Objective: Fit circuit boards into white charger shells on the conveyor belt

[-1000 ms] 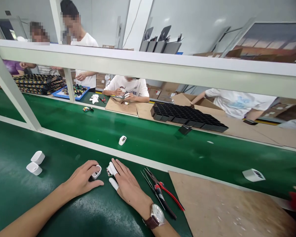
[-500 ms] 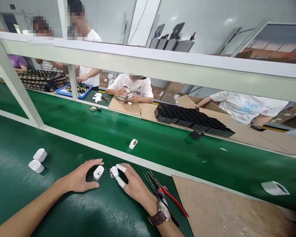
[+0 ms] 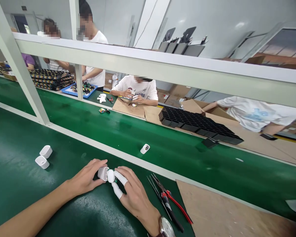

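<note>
My left hand (image 3: 85, 177) is closed around a white charger housing (image 3: 103, 173), tipped with its open end towards the right. In my right hand (image 3: 136, 197), with white finger cots on thumb and forefinger, is a rounded white charger cap (image 3: 111, 176). A bit of green circuit board (image 3: 115, 180) shows beside the cap, partly hidden by the fingers. Cap and housing meet at the housing's mouth; how far anything is inserted cannot be seen. To the left stand two more white housings, one behind (image 3: 46, 151) and one in front (image 3: 42, 162).
Red-handled pliers (image 3: 172, 202) and tweezers (image 3: 159, 194) lie right of my right hand, beside a brown board (image 3: 227, 214). Beyond the pale rail (image 3: 108, 148), a green belt carries a white charger piece (image 3: 145, 149). Co-workers sit and stand across it, near a black tray (image 3: 197, 124).
My left hand has closed on the housing and tipped it over. The right hand has brought the cap and board left against it. The view has shifted slightly.
</note>
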Action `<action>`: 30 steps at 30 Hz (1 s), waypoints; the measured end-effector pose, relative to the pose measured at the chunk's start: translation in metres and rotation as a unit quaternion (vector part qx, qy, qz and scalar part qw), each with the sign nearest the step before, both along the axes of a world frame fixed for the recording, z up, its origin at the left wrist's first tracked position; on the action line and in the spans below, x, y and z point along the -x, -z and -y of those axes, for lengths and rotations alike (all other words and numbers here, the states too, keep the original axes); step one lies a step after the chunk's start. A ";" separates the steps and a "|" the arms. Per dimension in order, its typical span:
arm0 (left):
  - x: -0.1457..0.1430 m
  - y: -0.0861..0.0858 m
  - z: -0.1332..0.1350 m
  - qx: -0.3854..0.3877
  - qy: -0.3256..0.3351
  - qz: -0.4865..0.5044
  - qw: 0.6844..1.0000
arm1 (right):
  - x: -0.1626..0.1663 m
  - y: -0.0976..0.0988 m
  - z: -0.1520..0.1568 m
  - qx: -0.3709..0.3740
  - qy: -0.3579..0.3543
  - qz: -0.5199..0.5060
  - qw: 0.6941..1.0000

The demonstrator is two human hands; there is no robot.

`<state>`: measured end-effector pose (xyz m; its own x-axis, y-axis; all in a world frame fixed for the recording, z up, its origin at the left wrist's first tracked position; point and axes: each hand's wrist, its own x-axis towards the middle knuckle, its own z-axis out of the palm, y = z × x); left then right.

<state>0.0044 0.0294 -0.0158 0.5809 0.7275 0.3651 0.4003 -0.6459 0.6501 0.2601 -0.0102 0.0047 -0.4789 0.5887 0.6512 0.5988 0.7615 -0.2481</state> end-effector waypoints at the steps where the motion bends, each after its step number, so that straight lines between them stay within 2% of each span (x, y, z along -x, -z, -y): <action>1: 0.000 0.000 0.000 0.000 0.002 -0.001 1.000 | 0.000 0.000 0.000 -0.005 0.000 0.003 1.000; 15: -0.002 0.003 0.001 -0.035 0.004 -0.007 0.999 | 0.002 -0.006 0.003 -0.008 0.005 0.041 0.999; 21: -0.003 0.006 0.004 -0.017 0.008 -0.002 1.000 | -0.001 -0.002 0.005 0.001 0.000 0.056 0.998; 25: -0.005 0.008 0.005 -0.008 0.007 -0.002 1.000 | 0.001 -0.007 0.005 0.002 0.001 0.071 0.997; 30: -0.010 0.013 0.008 0.022 -0.002 -0.008 1.000 | 0.002 -0.013 0.007 0.048 0.019 0.062 0.997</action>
